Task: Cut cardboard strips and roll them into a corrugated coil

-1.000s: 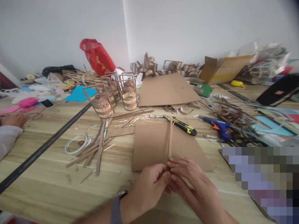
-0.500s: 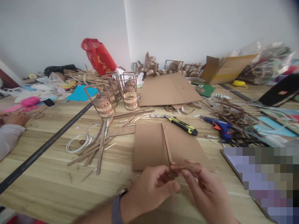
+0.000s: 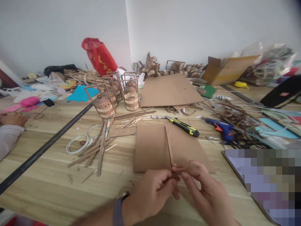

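Both hands meet over the near edge of a brown cardboard sheet [image 3: 150, 147]. My left hand [image 3: 154, 191], with a watch on the wrist, pinches the near end of a narrow brown cardboard strip [image 3: 168, 146]. Thumb and fingers of my right hand [image 3: 204, 188] close on the same end, touching the left fingertips. From there the strip points away from me, over the sheet. Its held end is mostly hidden by the fingers. A yellow and black utility knife [image 3: 184, 126] lies across the sheet's far right corner.
A blue glue gun [image 3: 221, 127] and a tangle of strips lie right. Small lidded baskets [image 3: 104, 106] with handles stand beyond loose strips [image 3: 101, 153] and tape rolls [image 3: 77, 144]. A larger cardboard sheet [image 3: 169, 91] lies behind. Another person's hand [image 3: 14, 118] rests far left.
My left thumb and fingers have closed together on the strip's near end, where they were apart before. The strip's far end has shifted slightly right.
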{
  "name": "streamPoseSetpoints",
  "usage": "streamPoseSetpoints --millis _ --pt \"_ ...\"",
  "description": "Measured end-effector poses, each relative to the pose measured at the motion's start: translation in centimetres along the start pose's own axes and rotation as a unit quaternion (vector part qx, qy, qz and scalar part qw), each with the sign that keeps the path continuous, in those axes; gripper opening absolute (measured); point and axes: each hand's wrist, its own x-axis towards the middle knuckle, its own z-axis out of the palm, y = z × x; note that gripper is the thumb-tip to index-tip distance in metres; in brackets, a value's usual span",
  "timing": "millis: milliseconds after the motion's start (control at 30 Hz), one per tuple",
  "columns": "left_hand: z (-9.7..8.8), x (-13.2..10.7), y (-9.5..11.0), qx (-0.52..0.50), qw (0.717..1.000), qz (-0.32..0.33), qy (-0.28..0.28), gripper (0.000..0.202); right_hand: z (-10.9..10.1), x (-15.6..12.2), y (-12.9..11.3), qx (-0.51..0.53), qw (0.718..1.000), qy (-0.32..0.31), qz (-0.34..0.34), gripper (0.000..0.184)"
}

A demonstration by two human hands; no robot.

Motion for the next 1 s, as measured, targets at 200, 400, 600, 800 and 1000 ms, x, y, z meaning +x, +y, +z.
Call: streamPoseSetpoints --millis 200,400,600,800,1000 --pt "-0.2 0.1 0.0 0.002 1.0 0.008 -0.008 0.056 -0.1 -0.3 0.0 0.036 0.998 0.007 0.049 0.017" --pt "0.2 1.0 -0.6 -0.169 0.985 -0.021 0.0 0.059 0.2 0.1 0.1 0.01 0.997 -0.022 -0.076 0.011" --pt "0.3 0.8 -0.6 -0.156 0.987 -0.044 -0.001 0.054 0.2 0.1 0.5 -0.004 0.994 -0.027 -0.11 0.014" --pt "0.2 0.3 0.0 -0.067 0.996 -0.051 -0.013 0.044 -0.1 0.1 0.1 -0.014 0.996 -0.022 -0.082 0.013" --pt "-0.3 0.3 0.1 -0.055 0.997 -0.037 -0.03 0.041 -0.2 -0.1 0.0 0.027 0.999 -0.013 0.018 0.014"
